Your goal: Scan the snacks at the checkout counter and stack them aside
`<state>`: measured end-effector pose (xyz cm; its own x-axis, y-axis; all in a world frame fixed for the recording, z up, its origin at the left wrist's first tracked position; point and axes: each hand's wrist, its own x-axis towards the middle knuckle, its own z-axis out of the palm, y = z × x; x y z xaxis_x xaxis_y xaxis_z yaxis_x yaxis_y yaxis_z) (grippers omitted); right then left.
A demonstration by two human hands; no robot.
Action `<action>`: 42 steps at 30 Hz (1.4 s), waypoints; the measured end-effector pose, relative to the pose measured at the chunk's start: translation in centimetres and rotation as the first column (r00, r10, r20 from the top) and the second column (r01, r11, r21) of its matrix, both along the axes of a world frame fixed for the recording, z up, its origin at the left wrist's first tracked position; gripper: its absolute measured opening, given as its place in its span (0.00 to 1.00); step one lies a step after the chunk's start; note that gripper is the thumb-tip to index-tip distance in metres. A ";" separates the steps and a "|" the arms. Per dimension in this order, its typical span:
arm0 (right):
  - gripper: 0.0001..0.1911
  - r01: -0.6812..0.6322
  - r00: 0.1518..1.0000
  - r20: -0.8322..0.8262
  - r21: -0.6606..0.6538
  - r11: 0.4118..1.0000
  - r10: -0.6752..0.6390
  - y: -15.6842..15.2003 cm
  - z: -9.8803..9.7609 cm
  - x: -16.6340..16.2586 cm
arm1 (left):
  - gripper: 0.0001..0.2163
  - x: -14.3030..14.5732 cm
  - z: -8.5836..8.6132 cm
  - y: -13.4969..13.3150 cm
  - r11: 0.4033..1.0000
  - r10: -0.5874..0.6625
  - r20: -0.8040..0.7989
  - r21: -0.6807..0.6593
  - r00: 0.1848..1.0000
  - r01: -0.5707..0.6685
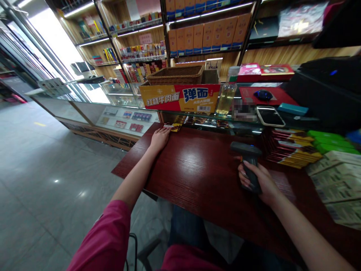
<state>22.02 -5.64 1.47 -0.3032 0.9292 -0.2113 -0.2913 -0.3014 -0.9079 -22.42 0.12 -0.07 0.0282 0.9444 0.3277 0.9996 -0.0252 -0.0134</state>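
Note:
My right hand is wrapped around the handle of a black barcode scanner, raised over the right half of the dark red wooden tabletop. A small blue light shows on the scanner's top. At the far left part of the tabletop lies my left hand, palm down with its fingers stretched out. Its fingertips touch a small yellow and red packet beside the glass counter, and they cover part of it.
Stacked yellow and red packets, green packs and pale boxes stand at the right. Behind the tabletop are a noodle carton with a wicker basket, a bottle and a phone on the glass counter.

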 end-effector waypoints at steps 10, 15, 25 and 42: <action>0.25 -0.012 1.000 0.001 0.012 1.000 0.012 -0.3 0.1 0.0 | 0.27 0.2 -0.2 1.7 0.998 0.022 0.121 -0.058 0.992 -0.015; 0.29 0.063 0.998 -0.024 0.060 0.996 -0.062 -0.7 0.4 0.6 | 0.26 2.7 0.6 0.8 0.996 -0.046 0.146 0.081 0.988 0.034; 0.29 0.338 0.940 -0.014 0.142 0.930 -0.340 -4.2 -0.4 7.2 | 0.34 29.0 1.8 3.5 0.670 -0.741 0.220 0.177 0.634 0.721; 0.26 0.131 0.991 -0.054 0.139 0.982 -0.125 -5.6 0.3 8.9 | 0.11 30.1 1.1 3.1 0.884 -0.459 0.748 0.334 0.479 0.326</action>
